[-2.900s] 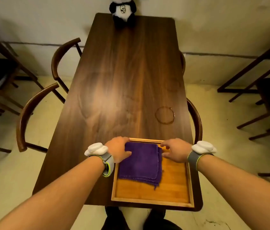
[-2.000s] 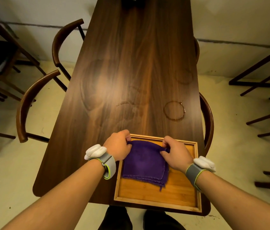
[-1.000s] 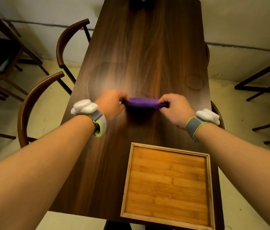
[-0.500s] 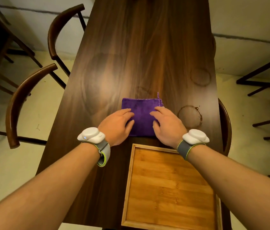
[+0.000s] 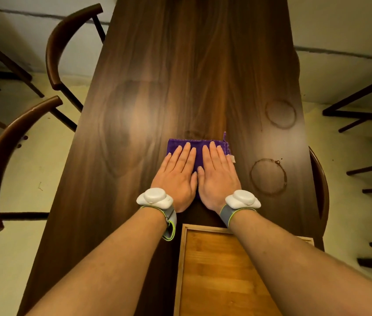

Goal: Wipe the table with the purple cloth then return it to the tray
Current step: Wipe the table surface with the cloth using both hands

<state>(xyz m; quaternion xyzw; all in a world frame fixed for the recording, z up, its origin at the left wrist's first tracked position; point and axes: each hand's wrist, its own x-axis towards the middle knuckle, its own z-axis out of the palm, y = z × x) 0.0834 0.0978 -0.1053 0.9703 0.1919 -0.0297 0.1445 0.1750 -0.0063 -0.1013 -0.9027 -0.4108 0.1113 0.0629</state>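
Since half a second earlier both hands had flattened | left hand (image 5: 177, 176) and right hand (image 5: 218, 176) lay open, palms down, side by side on folded purple cloth (image 5: 197, 145) | cloth rested on dark wooden table (image 5: 180, 76), beyond empty square bamboo tray (image 5: 214, 270).

The cloth (image 5: 197, 145) lay on the surface (image 5: 157, 87), beyond the tray (image 5: 214, 270). Left hand (image 5: 175, 176) and right hand (image 5: 218, 176) rested flat upon it, side by side. Two ring marks (image 5: 268, 176) lay to its right.
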